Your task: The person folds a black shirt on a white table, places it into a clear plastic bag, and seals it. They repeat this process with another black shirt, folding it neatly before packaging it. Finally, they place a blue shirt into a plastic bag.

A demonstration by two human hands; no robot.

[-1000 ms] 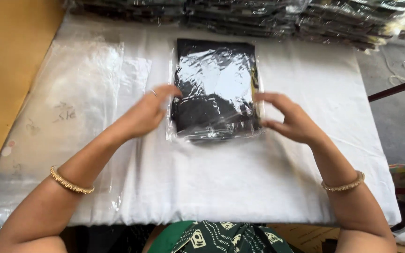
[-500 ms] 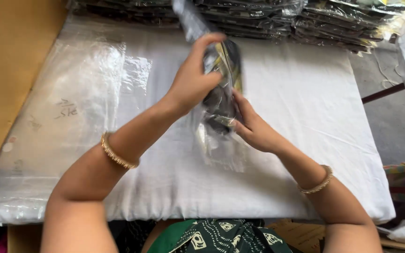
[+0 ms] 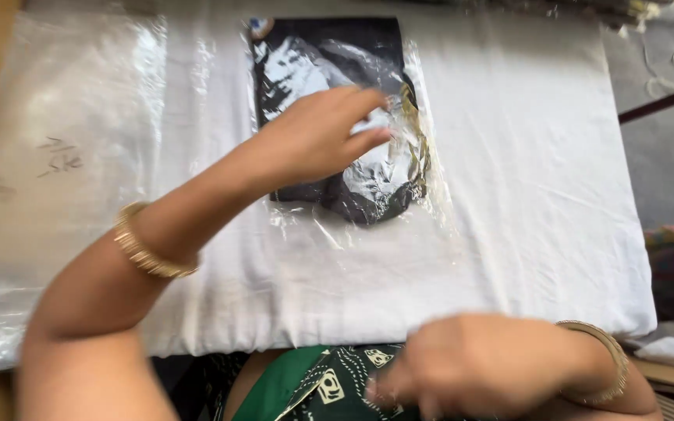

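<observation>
- Right hand is nearest, low over the green patterned cloth, blurred; I cannot tell its grip.
- Left hand rests spread open on the clear plastic bag.
- The bag holds a folded black garment, lying on the white-covered bench.

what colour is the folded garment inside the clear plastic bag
Black, with a gold trim along one edge; the garment shows in the head view under the left hand.

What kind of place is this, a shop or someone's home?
Probably a small garment packing workspace rather than a shop. A dark folded garment in a clear plastic bag lies on a table covered with white cloth, more clear plastic sheeting is spread beside it, and the left hand is over the bag.
</observation>
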